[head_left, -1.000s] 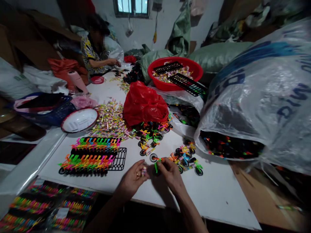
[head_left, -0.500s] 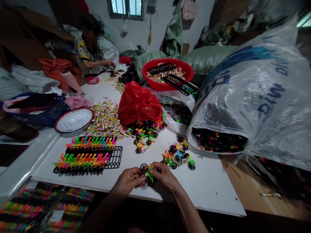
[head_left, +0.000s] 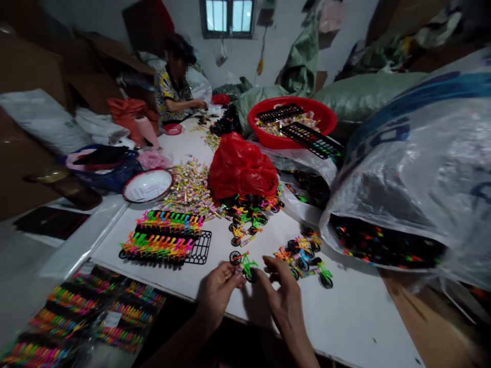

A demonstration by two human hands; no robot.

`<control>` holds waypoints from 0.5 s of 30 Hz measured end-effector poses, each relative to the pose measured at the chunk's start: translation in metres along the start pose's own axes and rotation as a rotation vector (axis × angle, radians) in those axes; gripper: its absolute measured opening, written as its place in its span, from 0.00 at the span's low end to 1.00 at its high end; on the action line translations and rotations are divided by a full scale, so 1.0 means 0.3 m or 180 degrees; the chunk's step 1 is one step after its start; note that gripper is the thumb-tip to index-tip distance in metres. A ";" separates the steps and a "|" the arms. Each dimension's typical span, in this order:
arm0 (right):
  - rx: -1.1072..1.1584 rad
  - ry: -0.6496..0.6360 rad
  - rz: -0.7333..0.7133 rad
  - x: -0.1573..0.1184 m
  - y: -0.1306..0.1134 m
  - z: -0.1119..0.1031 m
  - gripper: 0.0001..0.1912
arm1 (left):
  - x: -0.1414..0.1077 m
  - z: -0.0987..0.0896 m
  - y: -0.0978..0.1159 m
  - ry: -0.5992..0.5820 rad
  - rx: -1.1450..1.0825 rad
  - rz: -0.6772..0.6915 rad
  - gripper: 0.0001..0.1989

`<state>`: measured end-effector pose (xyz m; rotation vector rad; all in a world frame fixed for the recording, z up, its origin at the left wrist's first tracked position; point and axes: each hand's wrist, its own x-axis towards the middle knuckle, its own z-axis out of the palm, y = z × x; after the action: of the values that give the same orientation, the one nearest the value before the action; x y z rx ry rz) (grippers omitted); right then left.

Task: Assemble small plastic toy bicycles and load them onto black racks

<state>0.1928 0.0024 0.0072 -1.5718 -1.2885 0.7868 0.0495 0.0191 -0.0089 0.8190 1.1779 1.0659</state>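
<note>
A small toy bicycle [head_left: 249, 265] with a green frame, an orange front part and black wheels is pinched in my left hand [head_left: 219, 287] above the near edge of the white table. My right hand [head_left: 283, 292] is just to its right, thumb and fingers apart, with nothing visible between them. Beyond that hand lies a small group of toy bicycles [head_left: 304, 257] in mixed colours. To the left, a black rack [head_left: 199, 248] carries two rows of brightly coloured toy bicycles [head_left: 161, 244].
A red plastic bag [head_left: 243, 166] stands behind more toy bicycles, beside a heap of small wrapped tubes [head_left: 187, 189] and a white enamel bowl [head_left: 149, 185]. A red basin [head_left: 264, 137] sits behind. A large white sack [head_left: 414, 179] bulges on the right. Another person [head_left: 174, 87] works at the far end.
My right hand has come off the toy bicycle and opened to its right. My left hand still holds the bicycle. The head view has turned left.
</note>
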 end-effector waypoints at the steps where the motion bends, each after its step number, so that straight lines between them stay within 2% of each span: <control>1: 0.0029 0.0045 0.0075 -0.014 0.004 0.004 0.16 | -0.003 0.003 0.007 -0.0012 -0.0174 0.0059 0.14; 4: 0.0281 -0.0432 0.0531 -0.054 0.022 0.046 0.19 | -0.031 0.018 -0.026 -0.0193 -0.0356 0.0136 0.14; 6: 0.0575 -0.0628 0.0773 -0.058 0.024 0.078 0.23 | -0.055 0.024 -0.056 -0.0347 -0.0021 0.0277 0.16; 8: 0.0757 -0.0541 0.0846 -0.039 0.014 0.097 0.24 | -0.066 0.010 -0.042 -0.0415 0.0590 0.0623 0.17; 9: 0.0784 -0.0507 0.0840 -0.024 0.005 0.100 0.24 | -0.061 -0.012 -0.009 -0.0392 0.0968 0.0903 0.17; 11: 0.0781 -0.0515 0.0743 0.005 -0.012 0.099 0.24 | -0.025 -0.094 0.107 -0.0099 0.1784 0.1587 0.18; 13: 0.0758 -0.0637 0.0584 0.022 -0.018 0.102 0.24 | 0.043 -0.226 0.256 0.0623 0.2625 0.2252 0.18; 15: 0.0736 -0.0772 0.0427 0.021 -0.004 0.116 0.23 | 0.123 -0.388 0.385 0.1143 0.3515 0.2248 0.20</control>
<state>0.1627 0.0174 -0.0041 -1.4184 -1.2197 1.1977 -0.0875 0.0869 0.0610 2.0734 1.8807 1.0941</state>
